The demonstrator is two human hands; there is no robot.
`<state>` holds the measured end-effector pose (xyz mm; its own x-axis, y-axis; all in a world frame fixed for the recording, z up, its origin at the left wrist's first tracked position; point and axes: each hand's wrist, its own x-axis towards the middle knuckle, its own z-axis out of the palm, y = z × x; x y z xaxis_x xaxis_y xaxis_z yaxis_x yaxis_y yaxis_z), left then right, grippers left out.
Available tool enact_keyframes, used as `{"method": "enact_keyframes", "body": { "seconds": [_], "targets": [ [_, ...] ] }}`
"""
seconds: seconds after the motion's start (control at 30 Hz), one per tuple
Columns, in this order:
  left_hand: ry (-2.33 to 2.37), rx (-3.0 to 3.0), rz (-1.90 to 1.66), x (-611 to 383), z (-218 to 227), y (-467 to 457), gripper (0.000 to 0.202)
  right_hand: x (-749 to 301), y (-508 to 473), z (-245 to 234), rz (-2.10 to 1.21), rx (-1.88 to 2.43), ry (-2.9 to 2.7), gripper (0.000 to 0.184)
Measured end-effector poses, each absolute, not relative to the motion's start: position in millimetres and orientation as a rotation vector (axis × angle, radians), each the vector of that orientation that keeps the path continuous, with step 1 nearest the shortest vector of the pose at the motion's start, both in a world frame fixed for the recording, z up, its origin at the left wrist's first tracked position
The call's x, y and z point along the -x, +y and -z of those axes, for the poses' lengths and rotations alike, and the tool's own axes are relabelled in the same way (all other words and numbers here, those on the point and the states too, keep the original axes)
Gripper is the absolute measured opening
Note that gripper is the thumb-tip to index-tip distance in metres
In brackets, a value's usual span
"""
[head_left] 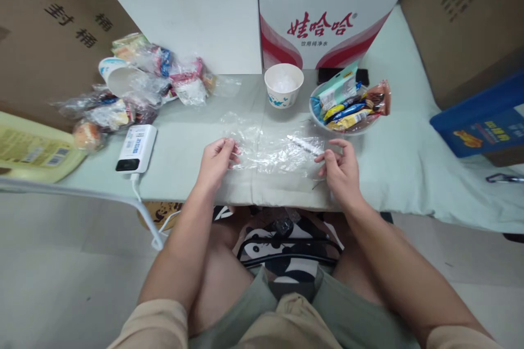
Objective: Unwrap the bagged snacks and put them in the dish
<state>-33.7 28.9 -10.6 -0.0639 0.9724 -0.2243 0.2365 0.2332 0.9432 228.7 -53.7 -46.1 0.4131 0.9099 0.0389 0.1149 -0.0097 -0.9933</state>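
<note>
A clear plastic bag [272, 148] lies flat on the pale green table [184, 152] in front of me. My left hand [216, 160] pinches the bag's left edge with curled fingers. At the bag's right end, my right hand [341, 168] grips it near a thin white strip [305, 144] that lies on or inside the plastic. Behind the bag stands a white paper cup [284, 85]. A clear bowl [347, 106] full of wrapped snacks sits just beyond my right hand.
A heap of bagged snacks and a tipped paper cup [135, 84] lies back left, with a white power bank [136, 148] and its cable beside it. White cartons [327, 22] and brown boxes [462, 22] line the back. A blue box [478, 120] sits right, a yellow jug [36, 150] left.
</note>
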Motion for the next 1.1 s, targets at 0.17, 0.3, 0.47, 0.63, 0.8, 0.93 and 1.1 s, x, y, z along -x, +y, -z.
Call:
{"method": "enact_keyframes", "body": {
  "seconds": [0.17, 0.3, 0.47, 0.63, 0.8, 0.93, 1.1],
  "targets": [
    [1.601, -1.198, -0.897, 36.4, 15.3, 34.5, 0.022, -231.9, -50.0, 58.0, -0.722, 1.432, -1.097, 0.047],
    [1.93, -1.571, -0.788, 42.7, 28.2, 42.8, 0.028, -231.4, -45.6, 62.7, -0.326, 1.593, -1.444, 0.052],
    [2.089, -1.766, -0.743, 42.6, 35.3, 48.6, 0.021, -218.4, -54.2, 59.9, 0.14, 1.522, -1.844, 0.034],
    [2.184, -1.811, -0.684, 42.6, 31.9, 50.5, 0.018, -206.7, -60.2, 59.1, 0.048, 1.485, -2.215, 0.034],
    [2.218, -1.818, -0.592, 51.8, 31.9, 52.9, 0.025, -206.5, -61.4, 59.0, -0.081, 1.621, -2.266, 0.034],
    [2.1, -1.857, -0.554, 55.4, 36.9, 54.6, 0.033, -205.4, -65.9, 52.3, -0.078, 1.621, -2.263, 0.033],
    [1.979, -1.854, -0.586, 56.1, 41.1, 56.7, 0.021, -199.1, -77.8, 39.2, -0.029, 1.541, -2.261, 0.031]
  ]
}}
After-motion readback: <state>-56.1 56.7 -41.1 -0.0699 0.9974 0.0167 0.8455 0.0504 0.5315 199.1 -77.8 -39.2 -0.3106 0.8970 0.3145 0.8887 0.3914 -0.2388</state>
